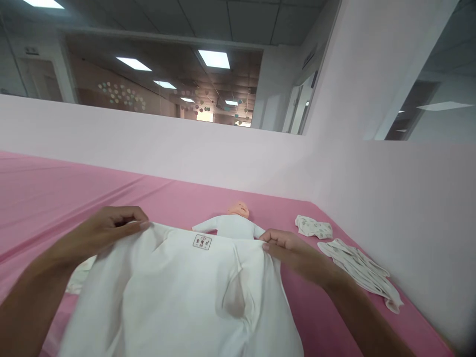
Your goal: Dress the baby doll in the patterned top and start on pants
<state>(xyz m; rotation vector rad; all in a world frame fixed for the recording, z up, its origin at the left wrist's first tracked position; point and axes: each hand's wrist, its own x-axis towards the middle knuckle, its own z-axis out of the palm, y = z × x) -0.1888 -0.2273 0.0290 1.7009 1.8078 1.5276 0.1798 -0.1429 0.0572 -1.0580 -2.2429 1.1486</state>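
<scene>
A white baby garment (pixel 174 287) hangs spread out between my two hands, with a small printed label (pixel 202 242) near its top edge. My left hand (pixel 115 223) pinches the top edge at the left, thumb against fingers. At the right, my right hand (pixel 284 246) grips the same edge. Beyond the garment a baby doll (pixel 238 225) in a white long-sleeved top lies on its back on the pink sheet (pixel 163 198). The cloth hides the doll's lower body.
To the right lie a small folded patterned cloth (pixel 314 227) and a crumpled pale garment (pixel 359 270). Another patterned cloth (pixel 79 275) shows partly behind my left wrist. A white wall (pixel 208 156) with windows borders the sheet at the back and right.
</scene>
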